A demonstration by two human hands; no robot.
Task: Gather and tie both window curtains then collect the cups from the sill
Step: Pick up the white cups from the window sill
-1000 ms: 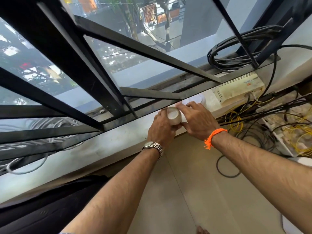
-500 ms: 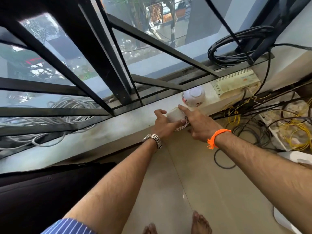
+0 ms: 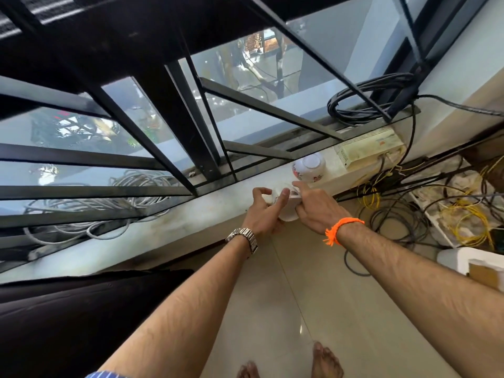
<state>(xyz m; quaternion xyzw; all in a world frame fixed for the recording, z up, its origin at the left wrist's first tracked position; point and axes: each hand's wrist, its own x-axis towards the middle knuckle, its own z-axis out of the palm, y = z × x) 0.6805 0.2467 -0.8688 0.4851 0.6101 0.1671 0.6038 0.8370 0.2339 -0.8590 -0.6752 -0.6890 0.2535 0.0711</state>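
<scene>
Cups are the matter in hand: two small white ceramic cups (image 3: 286, 207), one apparently nested in or pressed against the other, sit between the person's hands just in front of the pale stone window sill (image 3: 191, 222), clear of its surface. The left hand (image 3: 263, 211), with a metal watch at the wrist, wraps its fingers around the near side of the pair, thumb up against the rim; the right hand (image 3: 313, 208), with an orange thread band at the wrist, pinches the upper rim from the other side, forefinger extended toward the window. Both grips are closed on the cups, though how the load is shared cannot be told. A third vessel, a round white porcelain cup with red flower print (image 3: 309, 167), stands on the sill just beyond the hands, beside a cream plastic network box (image 3: 368, 147) with yellow cables trailing from it. No curtain shows in the view, so whether that part is finished cannot be seen; judging by the hands, the collecting step is under way and not complete. The next move probably calls for settling the pair securely in one hand, freeing the other to reach forward and lift the flowered cup without knocking the box or snagging the cables.
</scene>
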